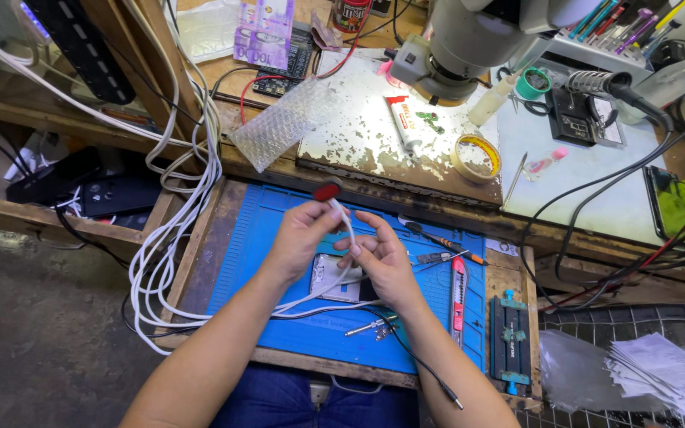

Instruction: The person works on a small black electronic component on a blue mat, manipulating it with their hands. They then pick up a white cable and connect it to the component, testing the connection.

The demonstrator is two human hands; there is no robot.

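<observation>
I held the white cable (pixel 348 230) just above the blue mat (pixel 255 238), my left hand (pixel 299 238) pinching it below its red-capped end (pixel 327 192) and my right hand (pixel 382 265) gripping the loop lower down. The opened device (pixel 334 279) lay on that mat under my hands, untouched, so I judged the cable not yet connected.

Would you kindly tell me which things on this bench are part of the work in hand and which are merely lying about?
In hand:
left hand and right hand holding the white cable with a red tip
opened phone on the blue mat

Lying about:
tape roll
glue tube
bubble wrap
utility knife
</observation>
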